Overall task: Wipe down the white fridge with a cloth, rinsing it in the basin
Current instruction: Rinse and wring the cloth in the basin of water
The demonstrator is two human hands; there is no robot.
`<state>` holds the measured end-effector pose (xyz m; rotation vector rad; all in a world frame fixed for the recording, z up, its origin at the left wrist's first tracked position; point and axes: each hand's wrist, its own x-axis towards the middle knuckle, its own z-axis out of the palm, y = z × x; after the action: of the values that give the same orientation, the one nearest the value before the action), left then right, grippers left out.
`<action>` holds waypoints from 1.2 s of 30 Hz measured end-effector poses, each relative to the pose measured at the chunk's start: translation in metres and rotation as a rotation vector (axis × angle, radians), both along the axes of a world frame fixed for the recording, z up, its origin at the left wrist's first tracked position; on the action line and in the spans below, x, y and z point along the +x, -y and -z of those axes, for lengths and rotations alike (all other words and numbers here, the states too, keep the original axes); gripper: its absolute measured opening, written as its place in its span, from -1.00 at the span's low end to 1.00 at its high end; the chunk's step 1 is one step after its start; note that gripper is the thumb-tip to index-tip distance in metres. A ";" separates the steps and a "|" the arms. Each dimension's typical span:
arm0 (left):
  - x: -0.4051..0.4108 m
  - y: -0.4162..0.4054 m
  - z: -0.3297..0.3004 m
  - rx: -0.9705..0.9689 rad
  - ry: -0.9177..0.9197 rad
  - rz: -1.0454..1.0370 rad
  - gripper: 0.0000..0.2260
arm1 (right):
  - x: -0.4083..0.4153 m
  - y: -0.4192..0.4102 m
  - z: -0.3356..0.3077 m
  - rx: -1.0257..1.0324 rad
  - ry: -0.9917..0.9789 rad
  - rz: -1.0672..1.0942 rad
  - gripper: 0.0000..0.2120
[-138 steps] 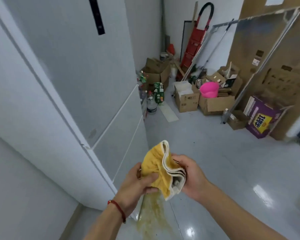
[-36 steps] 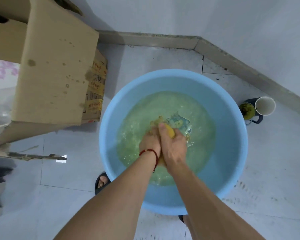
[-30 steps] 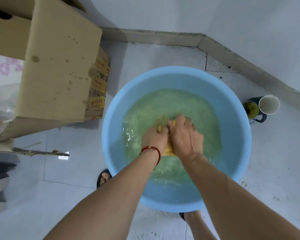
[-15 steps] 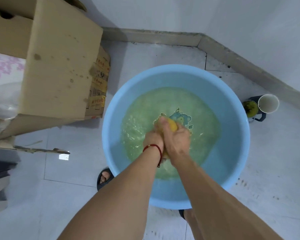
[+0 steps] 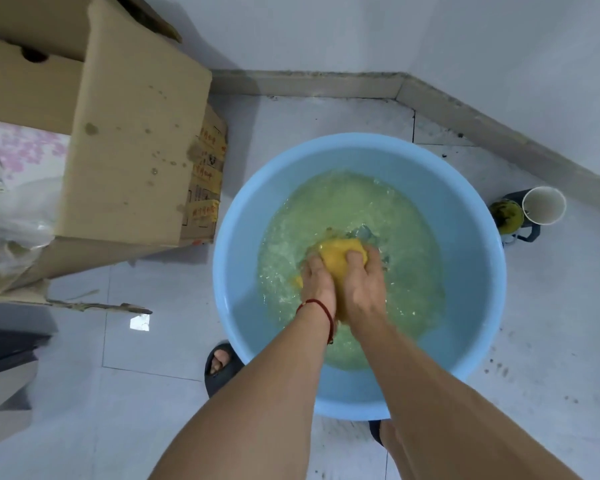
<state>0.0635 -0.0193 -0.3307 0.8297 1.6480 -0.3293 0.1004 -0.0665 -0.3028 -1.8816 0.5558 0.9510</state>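
A round light-blue basin (image 5: 471,216) stands on the tiled floor, holding cloudy greenish water. In the water, a bunched yellow cloth (image 5: 340,255) shows between both hands. My left hand (image 5: 318,284), with a red string on its wrist, grips the cloth's left side. My right hand (image 5: 362,285) grips its right side, fingers curled over the top. Most of the cloth is hidden under the hands. The fridge is out of view.
A large cardboard box (image 5: 132,133) stands left of the basin, close to its rim. A white cup (image 5: 543,205) and a dark mug (image 5: 510,216) sit on the floor to the right. Walls with a skirting board close the corner behind. A sandalled foot (image 5: 219,362) is by the basin's near edge.
Earlier I stood by the fridge with the cloth; now both hands are in the basin. Over the last second they have kept rubbing and squeezing the cloth, shifting slightly in the churned water.
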 end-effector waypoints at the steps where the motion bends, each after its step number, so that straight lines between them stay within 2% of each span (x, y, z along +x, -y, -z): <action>1: 0.000 0.001 0.005 0.006 0.016 0.030 -0.23 | -0.003 -0.005 -0.006 0.058 -0.082 0.121 -0.54; 3: 0.011 -0.005 -0.026 0.045 0.025 0.159 -0.35 | -0.003 -0.010 -0.015 0.043 -0.058 0.170 -0.65; 5: 0.018 -0.012 -0.055 0.157 0.010 0.342 -0.43 | 0.004 -0.008 -0.027 0.007 0.021 0.133 -0.60; 9: 0.024 -0.009 -0.090 0.298 0.032 0.534 -0.52 | 0.020 0.009 -0.041 -0.244 0.201 -0.219 -0.51; 12: 0.031 -0.002 -0.129 0.399 0.126 0.552 -0.68 | 0.030 0.019 -0.057 -0.276 0.171 -0.392 -0.55; 15: 0.027 -0.002 -0.160 0.339 0.253 0.537 -0.80 | 0.041 0.046 -0.076 -0.234 0.214 -0.514 -0.52; 18: 0.019 -0.002 -0.192 0.287 0.408 0.747 -0.86 | 0.049 0.079 -0.108 -0.244 0.469 -0.574 -0.54; 19: 0.016 -0.001 -0.201 0.310 0.453 0.855 -0.86 | 0.049 0.091 -0.117 -0.217 0.562 -0.581 -0.51; 20: 0.015 0.001 -0.212 0.348 0.502 0.944 -0.85 | 0.051 0.104 -0.130 -0.148 0.615 -0.600 -0.39; 22: 0.017 0.005 -0.230 0.417 0.587 1.066 -0.84 | 0.050 0.116 -0.146 0.029 0.567 -0.750 -0.04; 23: 0.020 0.006 -0.240 0.426 0.604 1.110 -0.83 | 0.047 0.116 -0.154 0.114 0.551 -0.849 0.04; 24: 0.022 0.005 -0.249 0.429 0.607 1.136 -0.81 | 0.040 0.113 -0.157 0.191 0.571 -0.896 0.03; 25: 0.024 0.004 -0.256 0.412 0.606 1.148 -0.80 | 0.034 0.109 -0.160 0.255 0.608 -0.852 -0.07; 28: 0.022 -0.010 -0.279 0.313 0.606 1.017 -0.89 | 0.033 0.100 -0.171 0.292 0.598 -0.603 -0.49; 30: 0.006 -0.029 -0.279 0.255 0.559 0.932 -0.78 | 0.044 0.097 -0.180 0.201 0.623 -0.620 -0.64; 33: -0.019 -0.049 -0.266 0.174 0.442 0.953 -0.33 | 0.061 0.096 -0.205 0.147 0.594 -0.706 -0.63; 36: -0.027 -0.043 -0.263 0.173 0.441 1.073 -0.26 | 0.071 0.096 -0.228 0.289 0.466 -0.700 -0.60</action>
<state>0.0370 0.0233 -0.0676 1.7436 0.7079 -0.6790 0.1714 -0.1627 -0.0747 -1.9585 -0.5283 0.9042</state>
